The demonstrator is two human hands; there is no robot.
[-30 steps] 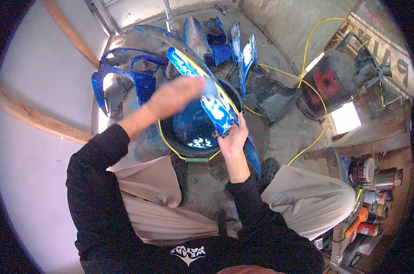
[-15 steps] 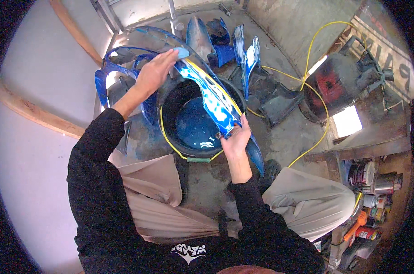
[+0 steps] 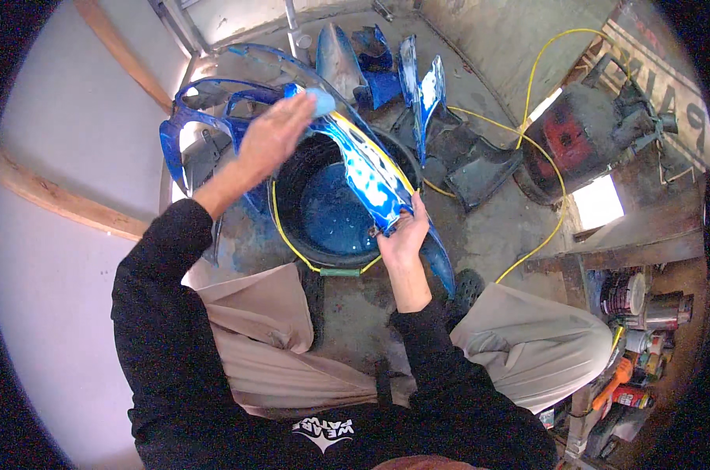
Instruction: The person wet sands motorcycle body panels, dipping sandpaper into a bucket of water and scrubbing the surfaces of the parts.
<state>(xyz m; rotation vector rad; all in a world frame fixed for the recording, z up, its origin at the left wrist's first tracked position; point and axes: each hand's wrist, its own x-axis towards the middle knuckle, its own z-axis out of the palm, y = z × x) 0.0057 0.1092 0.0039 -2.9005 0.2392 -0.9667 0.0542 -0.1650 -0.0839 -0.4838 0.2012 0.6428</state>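
Note:
My right hand [image 3: 404,235] grips the lower end of a long, curved motorcycle fairing panel [image 3: 368,176], blue with white worn patches and a yellow stripe. The panel is tilted across the black bucket [image 3: 283,227], which holds bluish water [image 3: 335,207]. Near the panel's upper end, my left hand [image 3: 277,135] presses a light-blue pad [image 3: 321,103] against the surface. Motion smears those fingers, and the palm side is hidden. Below the right hand the panel tapers to a dark-blue tip.
Other blue fairing pieces [image 3: 429,90] lie beyond the bucket, with a blue curved frame [image 3: 184,117] to its left. At right, a yellow hose [image 3: 555,160] loops past a dark tank [image 3: 566,141]. Cans [image 3: 625,294] crowd a low shelf beside my right knee.
My left hand and the light-blue pad have shifted slightly right and down along the panel. The right hand and the panel stay nearly in place.

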